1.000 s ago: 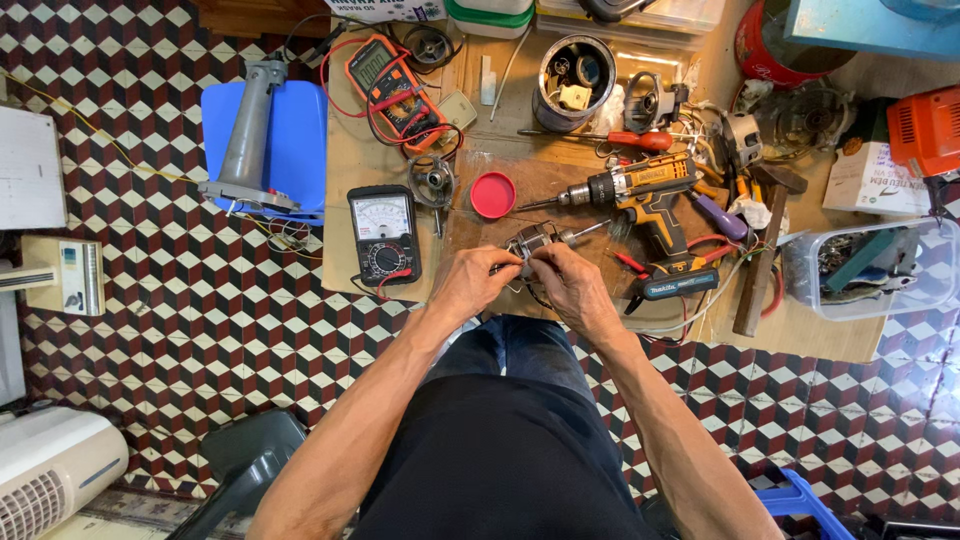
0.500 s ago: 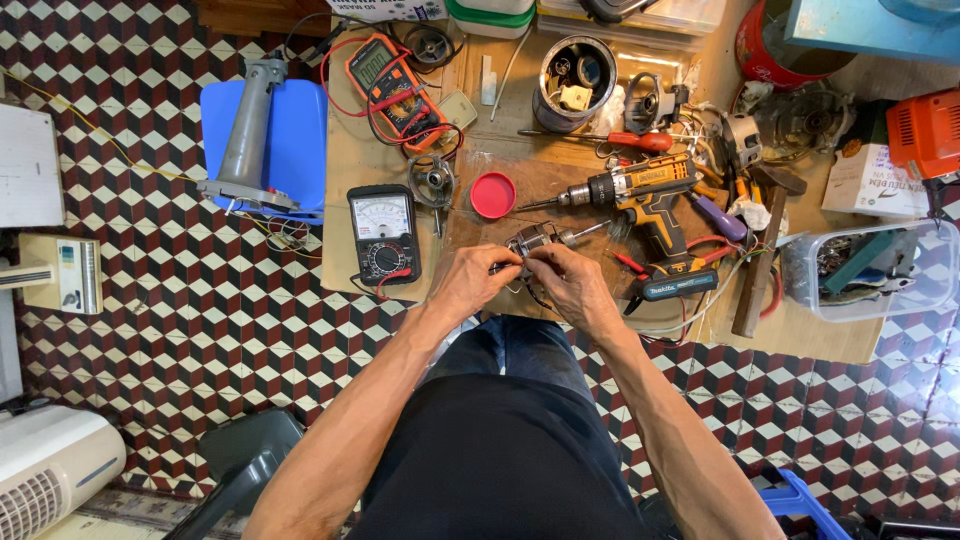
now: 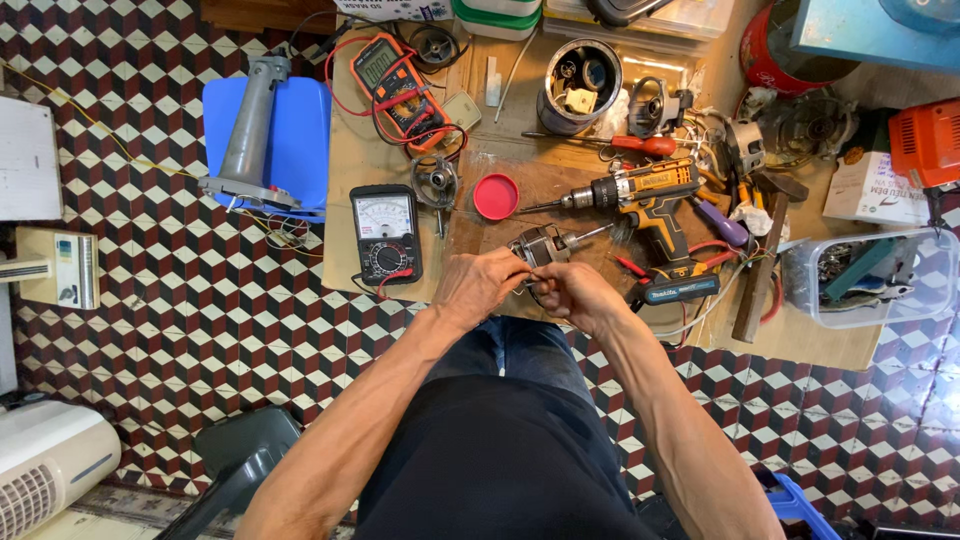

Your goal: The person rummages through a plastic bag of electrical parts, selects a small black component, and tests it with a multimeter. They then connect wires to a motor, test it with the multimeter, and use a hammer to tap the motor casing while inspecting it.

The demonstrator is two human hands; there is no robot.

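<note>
On the left lies a grey metal housing [image 3: 250,130] on a blue stool [image 3: 300,130], then a black analogue meter [image 3: 386,235] on the tabletop [image 3: 350,170]. The left hand [image 3: 478,287] and right hand [image 3: 572,295] meet at the near edge, fingers pinched closed on a small motor armature [image 3: 540,246]. A red lid [image 3: 496,196] lies farther off; a yellow cordless drill [image 3: 650,200] sits right.

Bright, even, diffuse light from above, soft short shadows only, no harsh glare, sharp focus across the frame, slight wide-angle bending at edges, mild blowout on the white appliance [image 3: 45,470] bottom-left.
</note>
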